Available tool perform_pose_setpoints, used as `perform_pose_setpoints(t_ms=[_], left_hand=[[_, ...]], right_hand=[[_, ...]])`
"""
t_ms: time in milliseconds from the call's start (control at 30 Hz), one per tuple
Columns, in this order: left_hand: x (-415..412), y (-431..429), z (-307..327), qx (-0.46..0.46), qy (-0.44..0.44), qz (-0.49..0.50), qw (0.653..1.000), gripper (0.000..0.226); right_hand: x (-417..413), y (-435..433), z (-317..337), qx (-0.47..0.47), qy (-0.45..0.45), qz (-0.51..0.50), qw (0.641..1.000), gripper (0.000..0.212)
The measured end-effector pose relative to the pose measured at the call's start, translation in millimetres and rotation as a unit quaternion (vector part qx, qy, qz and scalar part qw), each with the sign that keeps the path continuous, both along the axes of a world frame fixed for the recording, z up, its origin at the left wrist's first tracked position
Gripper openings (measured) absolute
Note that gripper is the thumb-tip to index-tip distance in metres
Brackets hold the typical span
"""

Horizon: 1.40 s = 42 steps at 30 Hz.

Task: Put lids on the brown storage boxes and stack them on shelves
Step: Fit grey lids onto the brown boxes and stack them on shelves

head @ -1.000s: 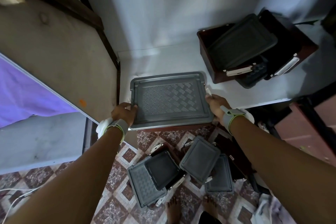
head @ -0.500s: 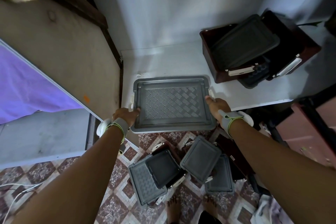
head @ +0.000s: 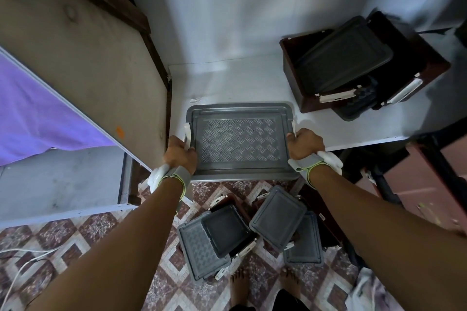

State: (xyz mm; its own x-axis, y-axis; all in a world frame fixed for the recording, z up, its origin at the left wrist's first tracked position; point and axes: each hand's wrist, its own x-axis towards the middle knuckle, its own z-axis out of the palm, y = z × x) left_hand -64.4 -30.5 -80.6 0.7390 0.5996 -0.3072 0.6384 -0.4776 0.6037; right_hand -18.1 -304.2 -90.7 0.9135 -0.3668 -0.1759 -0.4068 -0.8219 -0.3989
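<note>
grey patterned lid point(head: 240, 140) on box, both hands gripping its ends

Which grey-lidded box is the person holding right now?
The large box at the shelf edge, gripped at both ends by the left hand and right hand. Smaller boxes lie on the floor.

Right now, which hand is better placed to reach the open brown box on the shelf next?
Right, probably. The right hand grips the end of the lidded box nearest the open brown box; the left hand holds the far end.
</note>
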Motion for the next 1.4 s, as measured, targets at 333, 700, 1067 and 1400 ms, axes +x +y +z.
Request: perform_pose_setpoints(t_ms=[333, 700, 1067, 1400], left_hand=[[15, 15, -7, -0.028, 0.005, 0.015, 0.999, 0.029], [21, 8, -5, -0.021, 0.023, 0.029, 0.999, 0.044], [-10, 15, 16, -0.164, 0.03, -0.055, 0.985, 0.051], [-48, -16, 138, -0.364, -0.155, -0.007, 0.918, 0.031]], right_hand=[[5, -6, -3, 0.142, 0.003, -0.056, 0.988, 0.039], [2, 4, 2, 0.124, 0.041, -0.056, 0.99, 0.064], [-48, -20, 36, 0.126, 0.033, -0.034, 0.991, 0.057], [-73, -61, 136, 0.2, -0.072, -0.017, 0.977, 0.05]])
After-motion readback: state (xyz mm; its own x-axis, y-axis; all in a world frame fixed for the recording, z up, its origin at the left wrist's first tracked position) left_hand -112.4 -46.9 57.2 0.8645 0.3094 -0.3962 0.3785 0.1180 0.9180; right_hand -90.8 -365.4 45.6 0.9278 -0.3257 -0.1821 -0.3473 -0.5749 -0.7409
